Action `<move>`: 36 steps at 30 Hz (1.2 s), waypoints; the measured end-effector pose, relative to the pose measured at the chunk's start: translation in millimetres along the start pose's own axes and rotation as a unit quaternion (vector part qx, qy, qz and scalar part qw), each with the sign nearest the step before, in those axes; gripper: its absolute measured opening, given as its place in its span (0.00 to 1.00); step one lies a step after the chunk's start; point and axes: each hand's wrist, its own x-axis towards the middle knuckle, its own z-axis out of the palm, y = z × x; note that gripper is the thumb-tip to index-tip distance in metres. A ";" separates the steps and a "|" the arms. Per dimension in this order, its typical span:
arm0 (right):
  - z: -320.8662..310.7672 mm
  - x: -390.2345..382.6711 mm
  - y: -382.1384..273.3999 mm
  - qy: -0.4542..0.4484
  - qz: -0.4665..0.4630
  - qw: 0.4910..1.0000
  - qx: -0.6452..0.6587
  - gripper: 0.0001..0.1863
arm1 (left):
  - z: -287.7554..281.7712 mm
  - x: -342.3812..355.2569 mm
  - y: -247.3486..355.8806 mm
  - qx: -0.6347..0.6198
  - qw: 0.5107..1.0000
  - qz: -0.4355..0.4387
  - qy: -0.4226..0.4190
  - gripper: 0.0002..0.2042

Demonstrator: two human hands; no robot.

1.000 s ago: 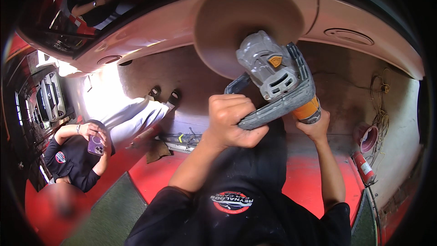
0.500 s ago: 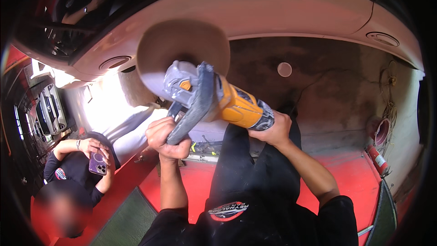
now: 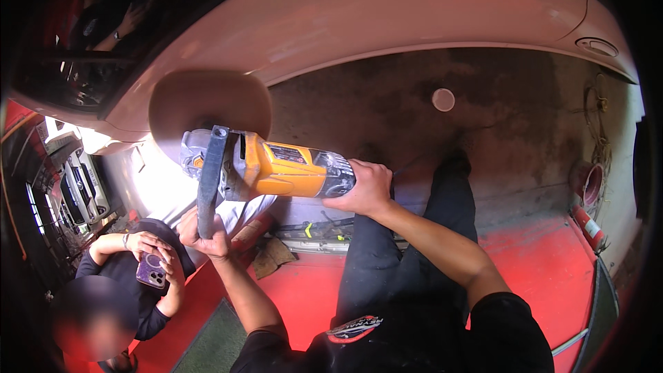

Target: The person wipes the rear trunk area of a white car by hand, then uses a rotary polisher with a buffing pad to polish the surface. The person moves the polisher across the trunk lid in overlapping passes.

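Observation:
With both hands I hold a yellow and grey power polisher (image 3: 286,169) in front of a pale car body panel (image 3: 359,10). My left hand (image 3: 205,233) is wrapped round its dark loop handle, below the head. Around the rear end of the body, my right hand (image 3: 366,186) is closed. The round brown polishing pad (image 3: 207,103) is blurred, as if spinning, and lies against or very near the panel's lower left part; contact cannot be made out exactly.
At the left a person (image 3: 148,255) holds a purple phone (image 3: 151,269). A white disc (image 3: 443,100) lies on the dark floor ahead. Coiled cable (image 3: 597,124) and a fire extinguisher (image 3: 588,226) are at the right. Dark mats lie on the red floor (image 3: 532,255).
The polisher has moved left and slightly down along the panel, turning closer to level. Both my hands have gone left with it. My view has also shifted a little.

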 end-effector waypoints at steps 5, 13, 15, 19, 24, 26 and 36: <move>-35.6 -6.7 27.3 0.013 -0.019 1.000 -0.014 0.32 | 21.8 -9.6 42.9 -0.001 0.999 -0.001 -0.041 0.10; -156.0 -40.5 108.8 0.074 -0.021 0.997 -0.006 0.34 | 111.8 -6.1 156.4 -0.215 0.964 0.086 -0.128 0.11; -181.7 -52.2 125.9 0.078 -0.008 0.997 0.014 0.35 | 134.7 0.2 188.1 -0.263 0.950 0.101 -0.133 0.11; -202.7 -66.2 148.3 0.104 0.001 0.993 0.048 0.35 | 160.6 10.0 227.7 -0.264 0.947 0.125 -0.132 0.12; -172.4 -57.5 141.0 0.120 -0.031 0.992 0.008 0.40 | 147.9 3.9 195.2 -0.217 0.966 0.115 -0.079 0.12; -139.9 -45.1 125.4 0.096 -0.018 0.995 0.012 0.39 | 129.3 -5.7 161.1 -0.192 0.977 0.084 -0.028 0.11; -22.1 15.1 63.0 0.113 -0.108 0.987 0.044 0.32 | 55.0 -38.6 4.8 0.008 0.984 0.102 0.143 0.15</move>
